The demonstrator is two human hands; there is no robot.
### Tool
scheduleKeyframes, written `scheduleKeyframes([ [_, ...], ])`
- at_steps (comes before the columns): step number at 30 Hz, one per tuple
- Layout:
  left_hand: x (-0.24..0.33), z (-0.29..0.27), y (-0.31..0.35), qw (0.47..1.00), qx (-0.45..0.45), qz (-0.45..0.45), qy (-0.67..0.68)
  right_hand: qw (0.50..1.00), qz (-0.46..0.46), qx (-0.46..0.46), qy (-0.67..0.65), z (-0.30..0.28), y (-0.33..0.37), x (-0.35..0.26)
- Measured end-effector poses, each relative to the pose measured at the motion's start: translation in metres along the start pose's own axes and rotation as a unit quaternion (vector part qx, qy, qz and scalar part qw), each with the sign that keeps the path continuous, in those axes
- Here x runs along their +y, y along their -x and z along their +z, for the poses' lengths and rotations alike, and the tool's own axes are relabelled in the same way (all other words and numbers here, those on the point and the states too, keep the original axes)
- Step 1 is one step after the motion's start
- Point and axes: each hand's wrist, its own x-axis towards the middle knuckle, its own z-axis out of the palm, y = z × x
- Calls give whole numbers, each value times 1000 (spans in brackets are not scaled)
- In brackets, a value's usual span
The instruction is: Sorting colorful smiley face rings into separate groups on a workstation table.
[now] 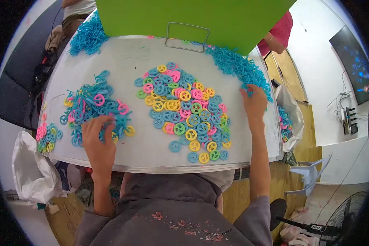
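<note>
My left hand (pixel 97 137) is over the near edge of a mixed heap (pixel 92 96) of blue sticks and coloured rings. Its thumb and fingers are drawn together, and what is between them is too small to make out. On the right, my right hand (pixel 256 105) reaches to the edge of a long pile of thin blue plastic sticks (pixel 238 64). Thumb and forefinger are curled in against the sticks, their tips partly lost among them. Between my hands lies a broad spread of small spoked plastic wheels (pixel 186 102) in blue, yellow, pink and green.
A green board (pixel 192 18) with a wire stand (pixel 187 37) rises at the table's (pixel 151 158) far side. Another blue stick pile (pixel 88 36) sits far left. White bags (pixel 33 168) hang at both sides. Two other people are partly visible beyond. A fan (pixel 348 213) stands lower right.
</note>
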Motion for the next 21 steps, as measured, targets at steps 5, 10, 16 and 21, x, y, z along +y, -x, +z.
scheduleKeyframes([
  [5,7,1,19,999,-37,13,-16,999,23,17,-31,22,2,5],
  [10,25,0,22,1000,-22,-2,-19,982,127,6,-142,-11,-11,-14],
  [16,46,15,19,999,-10,17,49,954,163,-1,-252,-24,-30,12],
  [21,53,20,20,995,-19,62,77,886,258,-81,-376,-39,-39,8],
])
